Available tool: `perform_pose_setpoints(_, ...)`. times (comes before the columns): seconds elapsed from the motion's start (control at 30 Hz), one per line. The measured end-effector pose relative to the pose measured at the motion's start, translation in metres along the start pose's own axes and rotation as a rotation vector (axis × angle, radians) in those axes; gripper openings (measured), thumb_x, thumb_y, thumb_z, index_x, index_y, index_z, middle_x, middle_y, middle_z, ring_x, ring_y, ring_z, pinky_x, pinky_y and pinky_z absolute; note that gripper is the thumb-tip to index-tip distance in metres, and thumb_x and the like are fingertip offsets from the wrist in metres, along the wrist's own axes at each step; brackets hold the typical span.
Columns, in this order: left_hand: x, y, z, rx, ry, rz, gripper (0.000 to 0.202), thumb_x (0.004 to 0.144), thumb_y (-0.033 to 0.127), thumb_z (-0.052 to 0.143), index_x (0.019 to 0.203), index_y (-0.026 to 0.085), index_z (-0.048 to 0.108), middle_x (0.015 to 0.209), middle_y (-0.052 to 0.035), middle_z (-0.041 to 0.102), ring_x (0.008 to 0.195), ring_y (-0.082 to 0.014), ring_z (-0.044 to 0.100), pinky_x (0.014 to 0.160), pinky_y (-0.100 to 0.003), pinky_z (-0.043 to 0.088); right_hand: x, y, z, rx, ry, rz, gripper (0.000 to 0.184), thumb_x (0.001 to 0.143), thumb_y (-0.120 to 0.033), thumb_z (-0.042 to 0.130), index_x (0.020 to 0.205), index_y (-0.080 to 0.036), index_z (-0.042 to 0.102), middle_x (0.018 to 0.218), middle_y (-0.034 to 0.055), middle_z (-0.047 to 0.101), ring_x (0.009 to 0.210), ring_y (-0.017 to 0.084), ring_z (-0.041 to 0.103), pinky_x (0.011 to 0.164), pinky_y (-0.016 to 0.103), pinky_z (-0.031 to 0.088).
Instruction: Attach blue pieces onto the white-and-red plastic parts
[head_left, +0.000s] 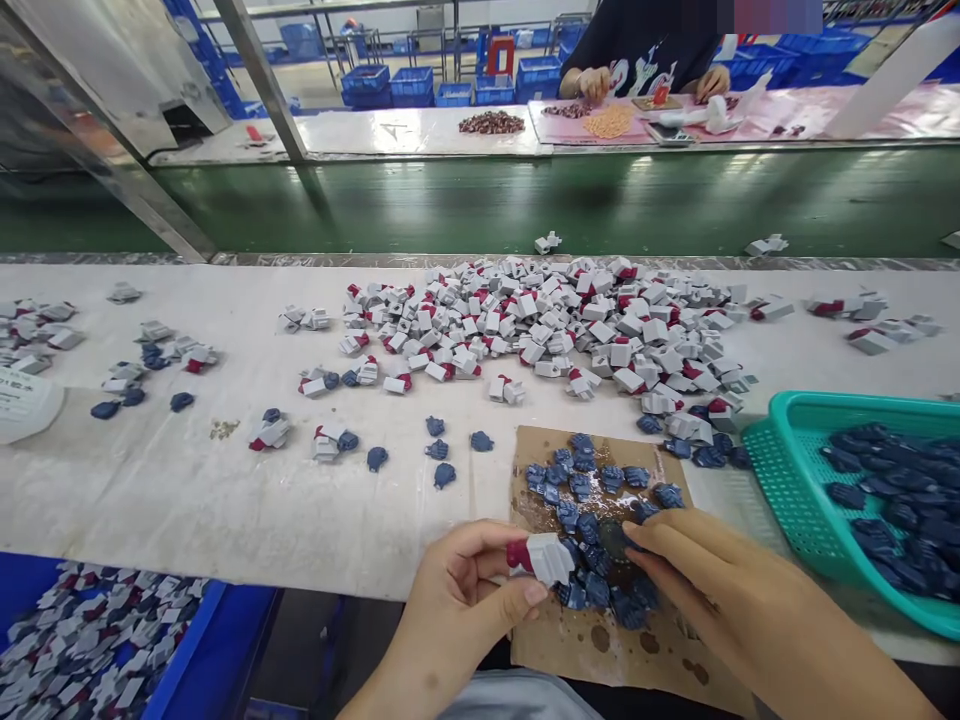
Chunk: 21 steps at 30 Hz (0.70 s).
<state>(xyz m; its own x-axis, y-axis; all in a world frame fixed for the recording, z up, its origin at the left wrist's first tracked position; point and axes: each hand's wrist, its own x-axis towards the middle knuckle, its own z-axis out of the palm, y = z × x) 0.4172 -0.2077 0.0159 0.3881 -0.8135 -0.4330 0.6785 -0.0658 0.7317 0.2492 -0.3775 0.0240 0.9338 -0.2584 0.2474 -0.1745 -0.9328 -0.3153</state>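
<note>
My left hand (469, 600) pinches a small light-grey plastic part with a maroon end (550, 558) between thumb and fingers, above the left side of a cardboard sheet (540, 640). My right hand (720, 580) is closed over the sheet's right side, thumb and forefinger together at a small dark blue plastic piece (643, 511); the grip is partly hidden. Several more blue moulded pieces (596, 590) lie on the wet, brown-stained cardboard around my fingertips. A dark round patch (613, 540) shows beside the right fingertips.
A heap of grey-and-maroon parts (517, 310) spreads behind the cardboard. At right stands a green basket (780, 480) of blue pieces. A blue bin (202, 640) of parts sits below left. Beyond the green conveyor (480, 205), a co-worker (645, 60) handles small pieces.
</note>
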Motion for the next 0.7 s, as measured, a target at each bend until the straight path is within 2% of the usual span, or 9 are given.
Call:
perform_pose_setpoints(0.1,-0.001,0.003,0.002,0.034,0.018,0.024,0.022,0.066,0.029,0.089,0.084,0.02,0.079,0.086,-0.003,0.076,0.068,-0.0114,0.068,0.059,-0.016,0.054,0.004,-0.002,-0.002,0.043,-0.051,0.036,0.031,0.105,-0.025,0.036,0.082,-0.02,0.056,0.075,0.0026,0.056,0.064,0.015,0.057,0.055,0.026,0.041)
perform_pose_setpoints(0.23,-0.004,0.009,0.009,0.048,0.055,-0.008,0.023,0.065,0.032,0.09,0.083,0.021,0.08,0.076,-0.0022,0.077,0.069,-0.011,0.069,0.063,-0.015,0.053,0.008,0.002,-0.009,0.074,-0.117,0.057,0.027,0.1,-0.022,0.038,0.086,-0.021,0.061,0.079,0.0035,0.061,0.065,0.016,0.061,0.053,0.026,0.044)
perform_pose_setpoints(0.3,-0.006,0.012,0.014,0.03,0.091,-0.023,0.027,0.062,0.033,0.091,0.081,0.019,0.079,0.074,-0.0025,0.077,0.068,-0.0116,0.068,0.06,-0.015,0.053,0.009,0.005,-0.015,0.077,-0.093,0.06,0.022,0.099,-0.025,0.041,0.091,-0.023,0.062,0.083,0.0031,0.065,0.066,0.017,0.063,0.051,0.026,0.046)
perform_pose_setpoints(0.4,-0.006,0.015,0.02,-0.056,0.104,-0.09,0.035,0.059,0.034,0.093,0.083,0.017,0.074,0.074,-0.0033,0.075,0.067,-0.0139,0.07,0.056,-0.017,0.054,0.011,0.001,-0.022,0.142,0.01,0.122,0.012,0.098,-0.033,0.052,0.102,-0.025,0.06,0.08,-0.0002,0.066,0.057,0.014,0.061,0.05,0.021,0.05)
perform_pose_setpoints(0.47,-0.006,0.016,0.024,-0.117,0.089,-0.138,0.039,0.06,0.035,0.093,0.085,0.016,0.071,0.078,-0.0049,0.076,0.07,-0.016,0.072,0.056,-0.018,0.055,0.012,-0.011,-0.022,0.278,0.064,0.224,0.014,0.096,-0.038,0.058,0.105,-0.028,0.059,0.075,-0.0026,0.065,0.052,0.012,0.059,0.046,0.017,0.049)
perform_pose_setpoints(0.57,-0.005,0.016,0.028,-0.165,0.072,-0.158,0.041,0.059,0.035,0.094,0.084,0.015,0.068,0.084,-0.0055,0.076,0.076,-0.0162,0.072,0.059,-0.019,0.058,0.01,-0.037,-0.016,0.536,0.173,0.457,0.02,0.092,-0.047,0.063,0.095,-0.027,0.062,0.076,-0.0023,0.066,0.059,0.013,0.063,0.047,0.015,0.051)
perform_pose_setpoints(0.63,-0.004,0.014,0.03,-0.18,0.071,-0.14,0.04,0.058,0.033,0.094,0.081,0.015,0.068,0.082,-0.0032,0.075,0.073,-0.0131,0.071,0.057,-0.017,0.057,0.009,-0.051,-0.011,0.659,0.223,0.58,0.023,0.087,-0.049,0.067,0.09,-0.026,0.065,0.079,-0.0011,0.068,0.062,0.014,0.064,0.051,0.015,0.052)
perform_pose_setpoints(0.7,-0.004,0.012,0.031,-0.183,0.076,-0.124,0.038,0.058,0.031,0.095,0.079,0.015,0.068,0.075,-0.0006,0.073,0.065,-0.0092,0.068,0.055,-0.014,0.054,0.008,-0.058,-0.008,0.737,0.223,0.638,0.022,0.084,-0.047,0.07,0.087,-0.025,0.067,0.079,0.0,0.069,0.062,0.014,0.064,0.05,0.015,0.052)
